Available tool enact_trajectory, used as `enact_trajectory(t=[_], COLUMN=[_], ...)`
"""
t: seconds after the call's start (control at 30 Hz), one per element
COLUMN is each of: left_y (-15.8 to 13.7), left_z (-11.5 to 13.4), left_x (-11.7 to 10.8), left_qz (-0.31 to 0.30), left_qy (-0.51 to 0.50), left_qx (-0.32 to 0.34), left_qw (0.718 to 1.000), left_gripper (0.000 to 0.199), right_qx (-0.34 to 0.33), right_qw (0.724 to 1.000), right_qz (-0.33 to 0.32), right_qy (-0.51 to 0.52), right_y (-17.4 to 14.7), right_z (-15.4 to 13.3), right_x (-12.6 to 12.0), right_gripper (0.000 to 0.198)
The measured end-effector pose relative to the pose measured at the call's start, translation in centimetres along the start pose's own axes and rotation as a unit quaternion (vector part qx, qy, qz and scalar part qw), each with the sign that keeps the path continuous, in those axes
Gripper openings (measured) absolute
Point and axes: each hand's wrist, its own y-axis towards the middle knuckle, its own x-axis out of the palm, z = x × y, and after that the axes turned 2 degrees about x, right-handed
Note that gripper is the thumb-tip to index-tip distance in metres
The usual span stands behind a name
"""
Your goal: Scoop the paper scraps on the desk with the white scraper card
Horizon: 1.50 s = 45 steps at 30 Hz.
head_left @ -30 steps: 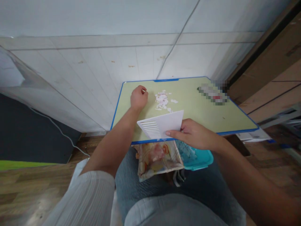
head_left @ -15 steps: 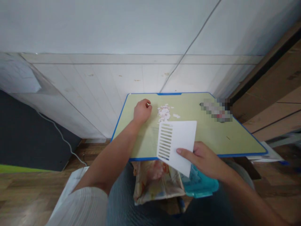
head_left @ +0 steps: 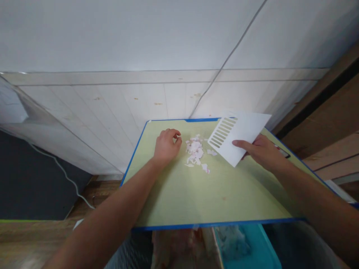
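My right hand (head_left: 262, 151) grips a flat white card with a row of slots (head_left: 246, 130), thumb on top. The card is tilted above the table, slotted end toward the left. Between my hands lies a loose pile of torn white paper scraps (head_left: 195, 147), some with pinkish marks. A few scraps are scattered to its right and in front. Beside the pile, my left hand (head_left: 168, 145) rests on the table with fingers curled and thumb close to the index finger. Whatever it may pinch is too small to make out.
The yellow-green table (head_left: 179, 201) has a blue rim. Below its near edge are a turquoise bin (head_left: 260, 246) with whitish contents and an open bag (head_left: 162, 250). A dark-framed object (head_left: 283, 151) lies partly behind my right hand. A white wall (head_left: 112, 101) stands behind the table.
My right hand has moved the slotted card from the near table edge up and to the right, uncovering more scraps. My left hand stays beside the pile. The view has shifted.
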Motion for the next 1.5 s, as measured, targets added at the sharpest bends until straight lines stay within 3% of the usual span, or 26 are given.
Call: enact_trajectory(t=[0.07, 0.13, 0.23, 0.33, 0.43, 0.57, 0.7, 0.77, 0.87, 0.93, 1.0, 1.2, 1.33, 1.5], left_y=[0.8, 1.4, 2.1, 2.4, 2.5, 2.1, 1.6, 1.4, 1.3, 1.4, 1.4, 1.6, 1.5, 1.4], left_z=[-0.3, -1.0, -2.2, -3.0, -3.1, -2.8, -2.5, -2.4, -2.2, -2.1, -2.1, -2.4, -2.4, -2.2], left_x=[0.1, 0.3, 1.1, 2.0, 2.5, 2.4, 2.0, 1.9, 1.7, 1.6, 1.6, 1.8, 1.6, 1.5], left_qz=[-0.012, -0.015, -0.018, -0.008, -0.007, -0.005, 0.003, 0.004, 0.002, 0.003, 0.005, 0.012, 0.014, 0.004], left_qy=[0.018, 0.028, 0.019, -0.004, -0.042, -0.058, -0.06, -0.057, -0.049, -0.046, -0.051, -0.06, -0.034, 0.002], left_qx=[0.037, 0.058, 0.033, 0.017, 0.016, 0.013, 0.018, 0.022, 0.027, 0.028, 0.025, 0.017, 0.024, 0.03], left_qw=[0.999, 0.998, 0.999, 1.0, 0.999, 0.998, 0.998, 0.998, 0.998, 0.999, 0.998, 0.998, 0.999, 1.0], left_gripper=[0.014, 0.016, 0.018, 0.019, 0.019, 0.02, 0.023, 0.024, 0.024, 0.023, 0.023, 0.024, 0.021, 0.02], right_qx=[-0.011, -0.02, -0.035, 0.023, 0.062, 0.082, 0.088, 0.095, 0.132, 0.144, 0.15, 0.171, 0.143, 0.154], right_qw=[1.0, 0.999, 0.998, 0.998, 0.992, 0.984, 0.973, 0.98, 0.989, 0.978, 0.967, 0.972, 0.98, 0.98], right_qz=[-0.016, -0.03, -0.041, -0.046, -0.103, -0.151, -0.212, -0.169, 0.014, 0.137, 0.196, 0.133, 0.109, 0.103], right_qy=[-0.007, -0.011, -0.015, -0.026, -0.048, -0.051, -0.035, -0.046, -0.061, -0.055, -0.061, -0.093, -0.09, -0.075], right_y=[2.2, 2.2, -2.1, -8.5, -12.9, -14.8, -15.9, -16.5, -16.9, -16.9, -17.0, -18.4, -18.9, -19.4], right_z=[-0.1, -0.3, -0.9, -2.2, -3.2, -3.5, -2.8, -2.0, -0.4, 0.6, 1.4, 2.5, 2.5, 0.9], right_x=[0.2, 0.2, -0.3, -0.3, 0.9, 2.9, 2.9, 2.0, -0.1, -1.5, -2.6, -2.8, -1.7, 0.4], right_gripper=[0.04, 0.04, 0.037, 0.042, 0.034, 0.032, 0.036, 0.041, 0.042, 0.036, 0.029, 0.036, 0.044, 0.042])
